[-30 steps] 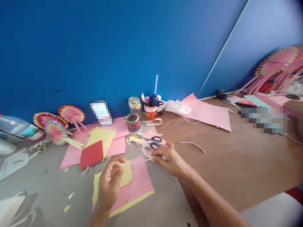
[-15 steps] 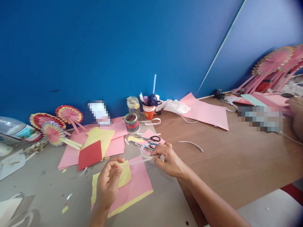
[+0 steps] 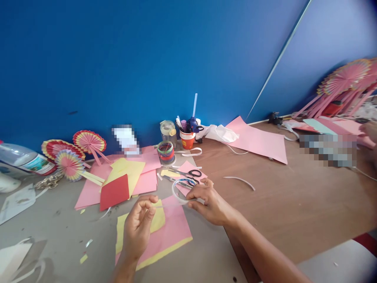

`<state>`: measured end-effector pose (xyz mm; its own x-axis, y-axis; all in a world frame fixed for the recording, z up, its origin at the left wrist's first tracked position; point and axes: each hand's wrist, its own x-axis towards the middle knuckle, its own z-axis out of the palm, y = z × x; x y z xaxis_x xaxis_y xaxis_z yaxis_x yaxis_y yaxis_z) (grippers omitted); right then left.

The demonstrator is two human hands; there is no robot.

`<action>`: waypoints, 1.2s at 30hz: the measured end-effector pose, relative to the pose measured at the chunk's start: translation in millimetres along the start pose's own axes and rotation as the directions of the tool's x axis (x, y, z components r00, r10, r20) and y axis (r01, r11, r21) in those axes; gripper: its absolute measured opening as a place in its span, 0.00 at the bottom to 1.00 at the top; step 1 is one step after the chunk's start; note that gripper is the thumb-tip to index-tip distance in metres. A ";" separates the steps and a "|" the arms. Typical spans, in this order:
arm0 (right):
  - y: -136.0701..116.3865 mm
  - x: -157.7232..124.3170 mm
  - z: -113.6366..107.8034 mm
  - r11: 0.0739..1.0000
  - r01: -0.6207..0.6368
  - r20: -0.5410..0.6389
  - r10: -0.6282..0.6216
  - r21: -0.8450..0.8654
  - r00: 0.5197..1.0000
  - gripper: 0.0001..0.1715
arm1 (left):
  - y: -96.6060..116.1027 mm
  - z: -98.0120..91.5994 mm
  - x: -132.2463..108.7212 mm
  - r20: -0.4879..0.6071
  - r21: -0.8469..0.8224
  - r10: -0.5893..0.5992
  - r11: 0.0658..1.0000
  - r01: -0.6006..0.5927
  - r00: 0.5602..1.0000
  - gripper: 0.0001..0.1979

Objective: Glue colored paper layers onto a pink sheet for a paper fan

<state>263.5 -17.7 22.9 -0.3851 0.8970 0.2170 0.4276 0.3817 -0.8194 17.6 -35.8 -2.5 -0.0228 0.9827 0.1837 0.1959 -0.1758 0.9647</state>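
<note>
My right hand [image 3: 206, 201] is closed on a thin white tape roll [image 3: 179, 192], holding it upright just above the table. A strip of tape [image 3: 165, 205] stretches from the roll to my left hand [image 3: 139, 228], whose thumb and fingers pinch its free end. Both hands hover over a pink sheet lying on a yellow sheet [image 3: 167, 232]. Two pairs of scissors [image 3: 185, 176] lie on pink paper just beyond the roll.
Pink, yellow and red sheets [image 3: 118, 181] spread to the left, with folded paper fans [image 3: 73, 153] by the blue wall. A jar of coloured bands [image 3: 166, 152], a red cup of tools [image 3: 187, 135] and a large pink sheet [image 3: 259, 141] lie behind. Another person's hand [image 3: 369, 131] shows at far right.
My right hand has drawn the tape roll slightly left and nearer to me, shortening the strip between the hands. My left hand has barely moved.
</note>
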 end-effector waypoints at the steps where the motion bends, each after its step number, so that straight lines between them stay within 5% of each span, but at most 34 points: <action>1: -0.4 -0.2 0.6 1.000 -0.002 -0.002 0.002 -0.018 1.000 0.04 | 0.4 0.4 0.1 -0.005 0.007 0.004 1.000 -0.004 1.000 0.08; 8: -3.2 0.2 7.4 0.996 -0.063 -0.052 0.060 -0.064 0.997 0.12 | 7.7 3.7 0.1 0.013 0.099 0.062 0.993 -0.063 0.998 0.08; 18: -4.6 -1.0 11.4 0.974 -0.211 0.033 0.214 -0.085 0.976 0.10 | 12.9 5.4 -1.3 0.077 0.214 0.144 0.964 -0.158 0.987 0.07; 36: -1.4 -0.9 14.6 0.990 -0.142 0.082 0.142 0.001 0.987 0.10 | 12.4 1.6 0.1 0.053 0.243 0.148 0.957 -0.157 0.988 0.07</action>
<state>251.3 -22.3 16.1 -0.3861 0.9208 0.0548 0.4772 0.2502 -0.8425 21.6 -37.8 9.2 0.0584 0.9474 0.3147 0.4289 -0.3084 0.8491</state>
